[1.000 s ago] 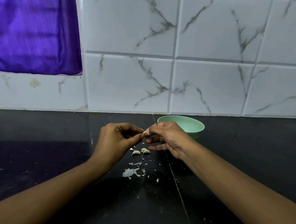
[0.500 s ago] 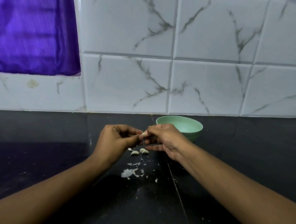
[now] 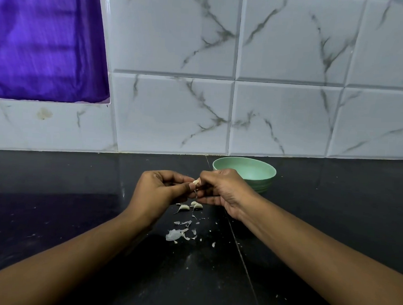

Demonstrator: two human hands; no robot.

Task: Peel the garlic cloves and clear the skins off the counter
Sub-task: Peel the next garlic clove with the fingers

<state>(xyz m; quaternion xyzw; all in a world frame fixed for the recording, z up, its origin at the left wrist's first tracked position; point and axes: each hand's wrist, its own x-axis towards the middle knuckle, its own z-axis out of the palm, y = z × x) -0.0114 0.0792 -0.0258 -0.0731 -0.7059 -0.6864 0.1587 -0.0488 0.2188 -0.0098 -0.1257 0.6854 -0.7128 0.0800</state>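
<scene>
Garlic clove (image 3: 196, 182): held in the air between both hands, above the counter (image 3: 74, 215), just in front of the green bowl (image 3: 274, 174). Pale tip shows; the rest is hidden by fingers.

Left hand (image 3: 156, 192): fingers curled, thumb and forefinger pinching the clove from the left. Right hand (image 3: 222, 189): pinching it from the right, lower fingers stretched out loosely beneath.

Change over the last second: very little. Both hands keep the same spot and the same pinch. A thin strip of skin (image 3: 196, 194) now dangles below the clove; it was not clear before. Judgement: peel is coming away and this clove is mid-strip, not done.

Directly below the hands: two more cloves (image 3: 184, 207) on the counter, close together; cannot tell if they are peeled. Nearer the person: loose skins (image 3: 174, 234) scattered in flakes, one larger papery piece, small crumbs trailing right. None cleared yet, so the sweeping half of the task looks untouched.

Bowl: behind the right hand, partly covered by it; contents cannot be made out from here.

Surroundings: marbled white wall tiles (image 3: 174, 115) behind the counter, purple cloth (image 3: 42, 39) upper left.

In the way: nothing blocks the hands. Fine skin flecks on dark stone will likely cling and need a wipe rather than a pick-up
</scene>
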